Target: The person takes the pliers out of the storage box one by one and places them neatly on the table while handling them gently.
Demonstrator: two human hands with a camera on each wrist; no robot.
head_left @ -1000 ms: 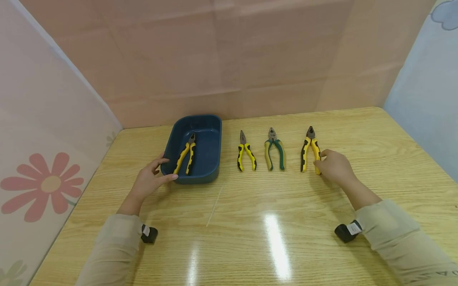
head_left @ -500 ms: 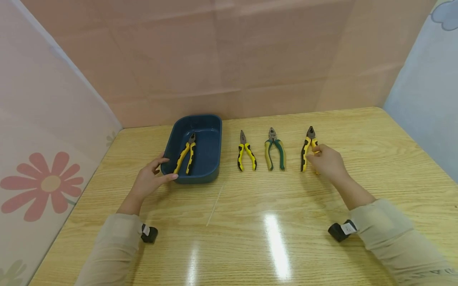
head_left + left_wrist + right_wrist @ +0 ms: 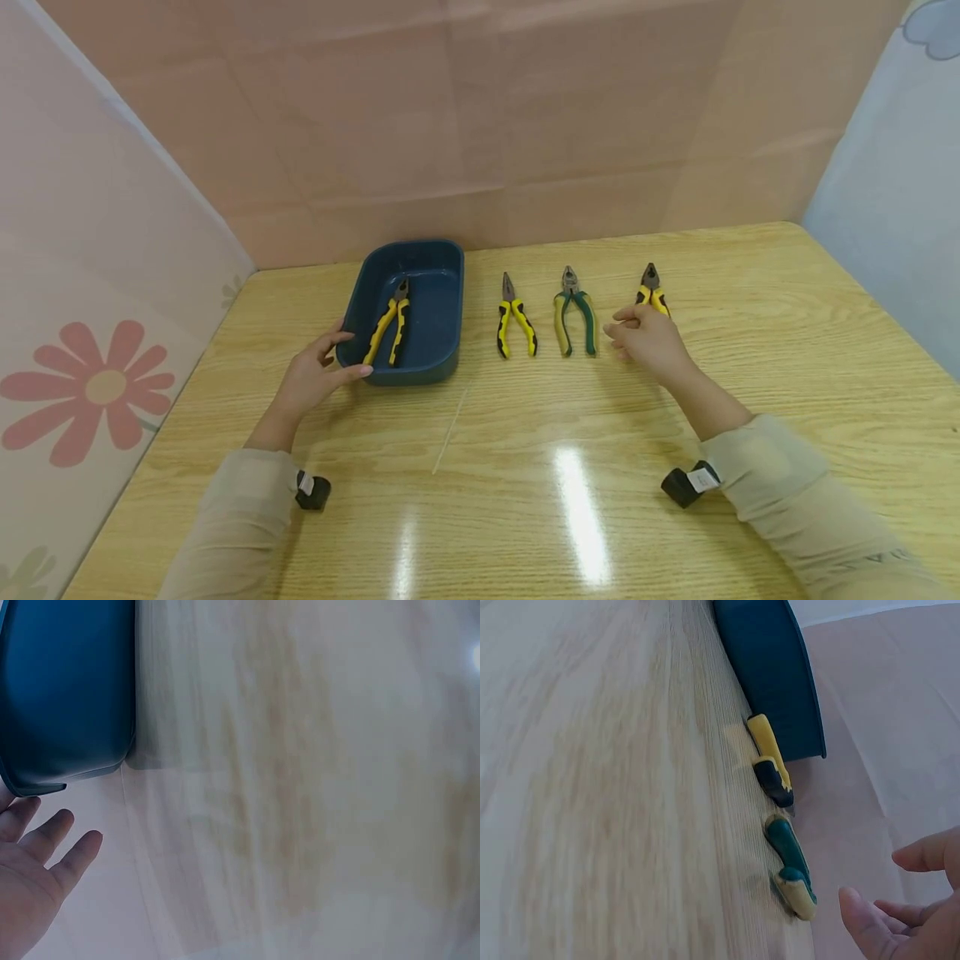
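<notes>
My left hand (image 3: 311, 379) rests at the near left corner of a dark blue plastic bin (image 3: 453, 358), thumb on its near edge and fingers along its left side. In the left wrist view, spread fingers (image 3: 71, 859) show beside the bin's wall. Inside the bin lie yellow-and-black pliers (image 3: 384, 333). My right hand (image 3: 652, 346), holding nothing, hovers between green-handled pliers (image 3: 588, 325) and yellow-and-black pliers (image 3: 651, 279), covering the latter's lower handles. Thumb and fingers stand apart in the right wrist view, near the green-handled pliers (image 3: 786, 840).
Yellow-and-black long-nose pliers (image 3: 508, 292) lie between the bin and the green-handled pliers on the wooden table (image 3: 510, 517). A thin pale strip (image 3: 450, 433) lies before the bin. A pinkish cloth wall (image 3: 480, 125) rises behind the table.
My right hand has moved left, from the right side of the rightmost pliers across their handles toward the green-handled pliers. The left hand, bin and pliers stay in place.
</notes>
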